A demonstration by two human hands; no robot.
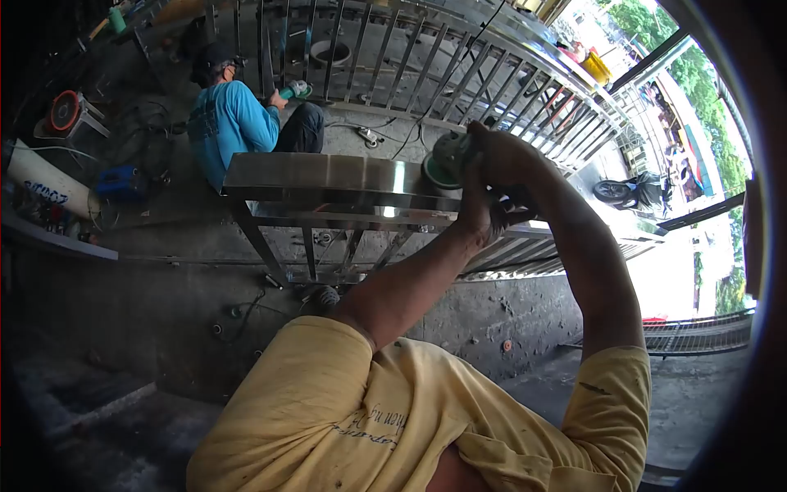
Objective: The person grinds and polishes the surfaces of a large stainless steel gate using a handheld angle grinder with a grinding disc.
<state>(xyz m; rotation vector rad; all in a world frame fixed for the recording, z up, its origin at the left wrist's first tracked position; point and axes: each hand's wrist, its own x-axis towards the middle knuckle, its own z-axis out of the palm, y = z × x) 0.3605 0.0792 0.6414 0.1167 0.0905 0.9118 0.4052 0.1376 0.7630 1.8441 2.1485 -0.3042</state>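
An angle grinder (450, 151) with a grey metal head is held in both my hands over a shiny metal rail. Its green disc (440, 173) sits at the rail's top surface, though exact contact is hard to make out. My left hand (475, 198) is closed around the tool's near side, and part of the dark body shows below it. My right hand (510, 157) wraps over the tool from the far right side. The polished metal rail (320, 174) runs leftward from the disc, with upright bars beneath it. Most fingers are hidden or in shadow.
To the left, a co-worker in a blue shirt (238, 123) sits low, holding a green power tool (295, 88). Behind stands a barred metal railing (402, 70). A blue container (121, 182), a white cylinder (51, 179) and a parked motorcycle (627, 191) are around.
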